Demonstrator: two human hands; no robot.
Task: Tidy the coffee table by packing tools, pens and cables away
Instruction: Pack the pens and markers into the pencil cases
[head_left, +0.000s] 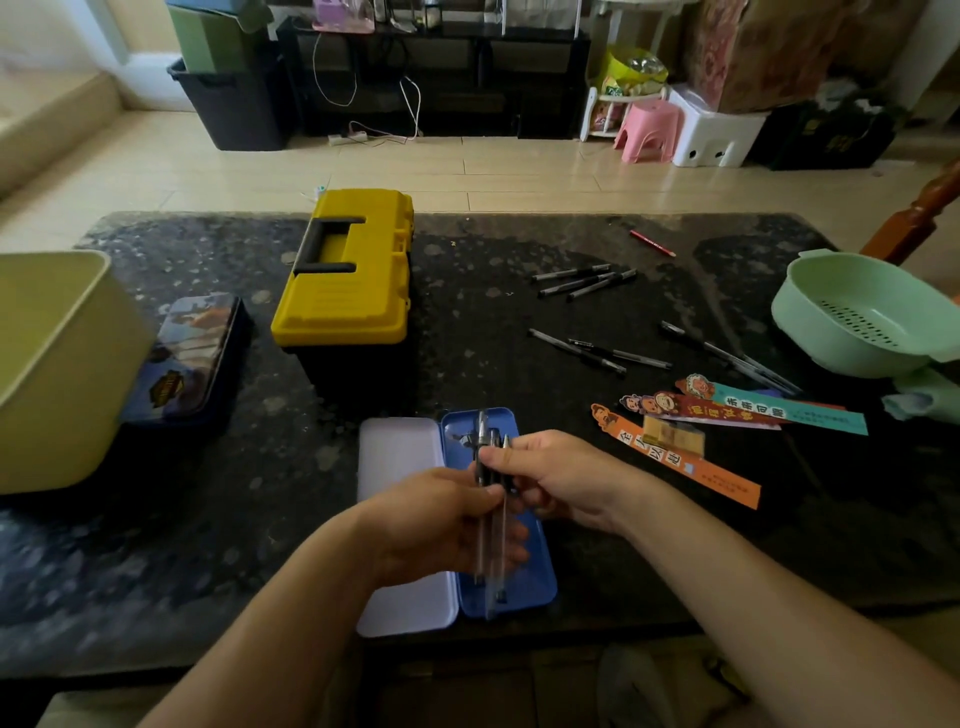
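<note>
Your left hand (447, 519) and right hand (563, 480) grip pens (483, 436) over the open pencil case (535, 569). A toolbox (345, 291) stands behind it.

My left hand (436, 519) and right hand (561, 478) cover the middle of the blue pencil tin (537, 577), and the pens (482, 439) I grip over it blur together, so I cannot count them. Left of that tin, the pale tub (57, 364) runs off the frame and hides part of the dark printed tin (192, 358). To its right, the green colander (857, 312) is cut off too.
</note>
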